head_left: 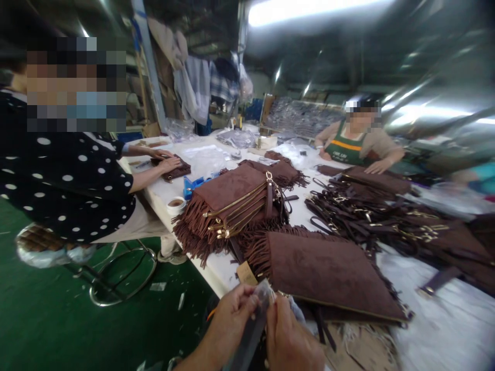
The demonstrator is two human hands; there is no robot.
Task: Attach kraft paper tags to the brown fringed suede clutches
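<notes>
- A grey strap [251,330] sits at 6 o'clock in the view, its long axis running from 1 o'clock down to 7 o'clock.
- The left hand [232,314] pinches its upper end; the right hand [290,340] closes beside it, equally near.
- A brown fringed suede bag [328,273] lies at 1 o'clock on the white table [444,319].

Green floor [46,319] underfoot, a bright strip light [317,10] overhead — a metal stool [116,273] stands by the white table's [216,268] near edge.

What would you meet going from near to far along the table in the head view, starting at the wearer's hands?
Left hand and right hand on a grey strip → flat brown fringed bag → stack of fringed bags → blue tape dispenser → co-worker in green apron.
</notes>
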